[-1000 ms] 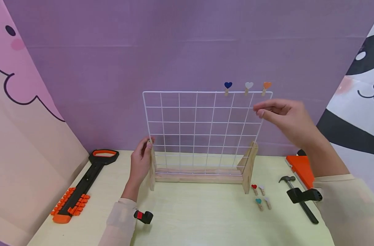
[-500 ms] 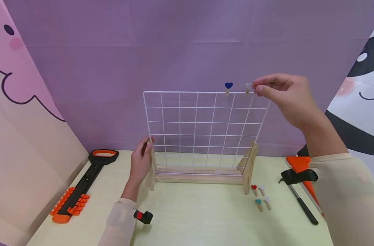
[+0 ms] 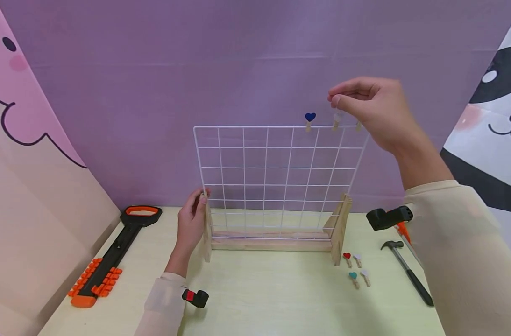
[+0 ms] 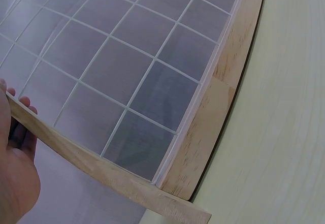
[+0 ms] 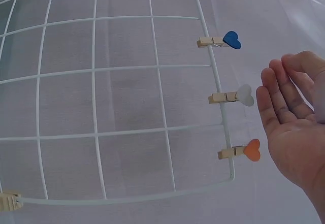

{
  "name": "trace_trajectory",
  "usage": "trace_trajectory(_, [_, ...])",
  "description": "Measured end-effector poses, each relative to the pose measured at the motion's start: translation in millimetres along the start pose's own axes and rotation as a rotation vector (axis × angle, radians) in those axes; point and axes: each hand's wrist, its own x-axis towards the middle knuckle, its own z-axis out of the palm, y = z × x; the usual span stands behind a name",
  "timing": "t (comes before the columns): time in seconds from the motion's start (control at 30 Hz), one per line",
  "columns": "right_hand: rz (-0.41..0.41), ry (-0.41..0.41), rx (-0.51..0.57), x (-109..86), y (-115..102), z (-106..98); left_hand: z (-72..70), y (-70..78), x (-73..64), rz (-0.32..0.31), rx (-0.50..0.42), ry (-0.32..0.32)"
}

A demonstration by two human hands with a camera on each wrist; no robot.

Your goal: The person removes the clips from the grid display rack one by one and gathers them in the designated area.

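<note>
"As a person's left hand [image 3: 190,224] grips the left upright of a wooden stand [image 3: 270,244], where is the right hand [image 3: 375,105]?"

"Raised above the white wire grid [image 3: 265,168], its fingers gently bent and close together, with nothing visible between thumb and fingertips."

"Which clip is nearest?"

"The white heart clip [image 5: 245,95], just below the fingertips and not touching them, standing upright astride the top bar. The right hand is far nearer than the left."

"Anything in the way?"

"Nothing shows in between, but close neighbors flank it: a blue heart clip [image 3: 310,116] to the left, an orange heart clip [image 5: 252,150] to the right, mostly hidden behind the hand in the head view. A red heart clip [image 3: 347,256], a teal heart clip [image 3: 353,276] and two pale clips [image 3: 365,276] lie on the table [image 3: 272,294], near a hammer [image 3: 407,268]."
</note>
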Motion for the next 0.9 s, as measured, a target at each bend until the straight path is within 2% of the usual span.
trace_trajectory(0.27, [0.019, -0.029, 0.008, 9.5, 2.7, 5.7, 1.8, 0.9, -0.4, 0.019, -0.025, 0.012])
trace_trajectory(0.57, [0.042, -0.054, -0.099, 13.8, 2.5, 16.7, -1.1, 4.3, 0.6, 0.023, -0.014, -0.002])
trace_trajectory(0.9, [0.098, -0.068, -0.127, 17.5, 9.5, 21.9, -0.2, 2.0, -0.5, 0.026, -0.014, 0.010])
